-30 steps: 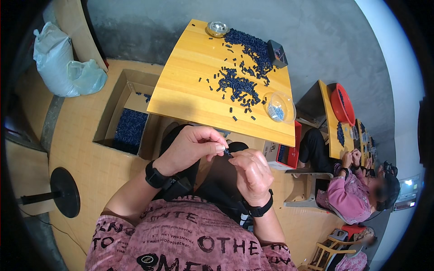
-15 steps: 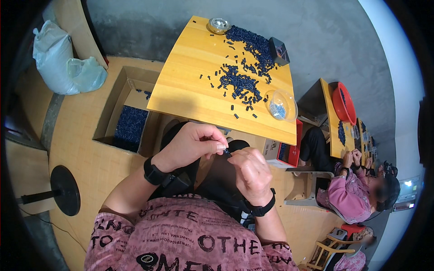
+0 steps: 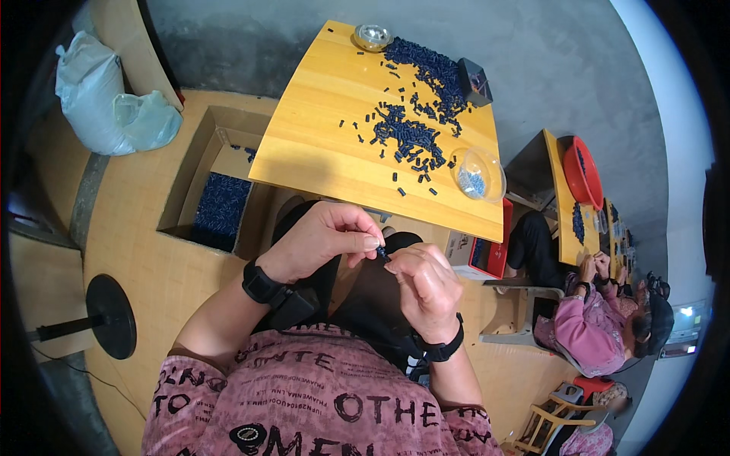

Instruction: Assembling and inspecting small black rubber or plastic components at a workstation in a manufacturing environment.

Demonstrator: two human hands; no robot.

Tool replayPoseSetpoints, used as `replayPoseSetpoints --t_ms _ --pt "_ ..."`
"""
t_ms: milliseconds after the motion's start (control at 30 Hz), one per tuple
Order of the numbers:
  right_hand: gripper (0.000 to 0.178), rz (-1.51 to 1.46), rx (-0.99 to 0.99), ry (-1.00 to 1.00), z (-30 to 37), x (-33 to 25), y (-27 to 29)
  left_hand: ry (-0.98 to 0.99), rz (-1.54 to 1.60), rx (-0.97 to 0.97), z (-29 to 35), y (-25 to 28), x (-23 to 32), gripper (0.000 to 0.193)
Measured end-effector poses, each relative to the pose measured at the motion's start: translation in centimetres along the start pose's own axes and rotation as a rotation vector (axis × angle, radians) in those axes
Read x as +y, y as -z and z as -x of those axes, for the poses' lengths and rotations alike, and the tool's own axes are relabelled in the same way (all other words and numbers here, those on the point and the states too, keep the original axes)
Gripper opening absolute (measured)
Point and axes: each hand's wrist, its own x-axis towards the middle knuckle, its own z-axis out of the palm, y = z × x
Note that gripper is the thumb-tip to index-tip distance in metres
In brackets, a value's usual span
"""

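Observation:
Over my lap, just off the near edge of the table [image 3: 296,144], both hands meet at the fingertips. A small dark blue, short cylindrical part [image 3: 382,254] is between them. My left hand [image 3: 331,239] pinches its upper end between thumb and forefinger. The lower end is gripped by my right hand [image 3: 426,292], its fingers curled and closed. Fingertips cover much of the part, so its exact kind does not show. Many similar dark parts lie in a loose pile [image 3: 411,135] on the table. A clear round tub [image 3: 494,186] with small light-blue pieces stands at the table's right corner.
At the table's back are a larger dark pile [image 3: 430,72], a clear lidded bowl [image 3: 372,36] and a black box [image 3: 475,82]. A carton [image 3: 179,190] of dark parts stands on the floor left. On the right, a person [image 3: 582,319] works beside a red basin [image 3: 582,173].
Between my fingertips the dark part shows a little more than before. My right hand has shifted slightly right. The table sits slightly further right in view.

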Motion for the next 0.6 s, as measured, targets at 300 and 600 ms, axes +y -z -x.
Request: replayPoseSetpoints --t_ms 300,600 --pt "0.024 -0.026 -0.03 -0.032 0.1 0.1 -0.1 0.012 -0.113 -0.04 -0.2 -0.1 0.5 0.006" --pt "0.023 -0.045 0.028 -0.043 0.4 0.7 -1.4 0.02 -0.245 -0.035 -0.2 0.1 0.6 0.005"
